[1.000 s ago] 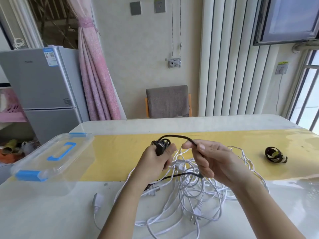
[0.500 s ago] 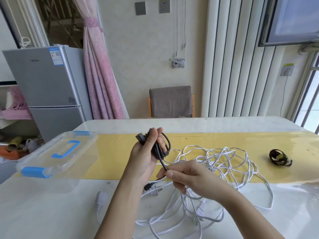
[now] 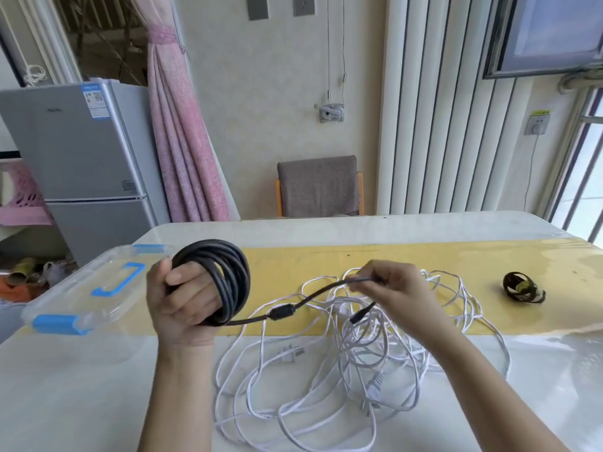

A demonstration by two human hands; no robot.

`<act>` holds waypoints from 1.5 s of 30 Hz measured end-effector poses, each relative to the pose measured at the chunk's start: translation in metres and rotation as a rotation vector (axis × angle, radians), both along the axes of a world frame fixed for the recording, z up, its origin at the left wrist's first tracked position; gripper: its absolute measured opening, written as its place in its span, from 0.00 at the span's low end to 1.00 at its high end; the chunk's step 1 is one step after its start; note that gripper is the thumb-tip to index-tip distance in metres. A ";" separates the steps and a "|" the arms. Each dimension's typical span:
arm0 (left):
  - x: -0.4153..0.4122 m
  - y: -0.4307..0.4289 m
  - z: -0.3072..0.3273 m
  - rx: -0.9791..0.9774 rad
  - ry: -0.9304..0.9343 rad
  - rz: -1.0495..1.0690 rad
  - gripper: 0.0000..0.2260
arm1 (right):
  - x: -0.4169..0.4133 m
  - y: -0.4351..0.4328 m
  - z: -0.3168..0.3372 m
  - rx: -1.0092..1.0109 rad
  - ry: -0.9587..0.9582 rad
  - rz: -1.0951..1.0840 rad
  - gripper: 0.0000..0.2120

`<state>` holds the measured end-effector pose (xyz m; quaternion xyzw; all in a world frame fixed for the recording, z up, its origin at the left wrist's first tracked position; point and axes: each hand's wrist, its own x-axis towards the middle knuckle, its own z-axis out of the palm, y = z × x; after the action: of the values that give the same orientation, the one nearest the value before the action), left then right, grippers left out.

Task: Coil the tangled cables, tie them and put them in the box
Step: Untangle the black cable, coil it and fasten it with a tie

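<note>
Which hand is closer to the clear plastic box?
Left. The left hand, holding the black cable coil, is just right of the box; the right hand is farther right.

black cable [image 3: 235,282]: coiled, upright, tail trailing right | white cables [image 3: 356,345]: tangled on table [image 3: 98,402] | box [image 3: 73,290]: lidded, left

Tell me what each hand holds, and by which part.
Left hand grips the black cable by its coiled loops; right hand pinches its loose tail near the end.
</note>
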<state>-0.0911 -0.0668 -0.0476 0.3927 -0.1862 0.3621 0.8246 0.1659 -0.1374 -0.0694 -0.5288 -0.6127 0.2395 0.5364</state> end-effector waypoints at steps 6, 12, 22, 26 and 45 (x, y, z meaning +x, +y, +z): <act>-0.001 0.004 0.000 0.299 0.465 -0.004 0.10 | 0.022 0.002 0.009 0.015 0.443 -0.105 0.13; 0.018 0.000 -0.005 0.610 0.932 0.153 0.12 | 0.018 0.000 0.010 -0.191 0.497 -0.087 0.13; 0.043 -0.004 -0.007 0.636 1.158 0.304 0.29 | -0.007 -0.006 0.012 -0.024 0.223 -0.206 0.13; 0.042 0.001 -0.013 0.606 1.121 0.344 0.39 | -0.028 -0.018 0.016 0.090 0.158 -0.088 0.06; 0.074 0.013 -0.011 -0.425 0.218 0.451 0.20 | -0.065 -0.007 -0.020 0.290 -0.276 0.005 0.12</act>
<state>-0.0172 -0.0536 -0.0581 0.2796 0.0746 0.5222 0.8022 0.1006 -0.1444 -0.0895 -0.4723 -0.7098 0.0753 0.5171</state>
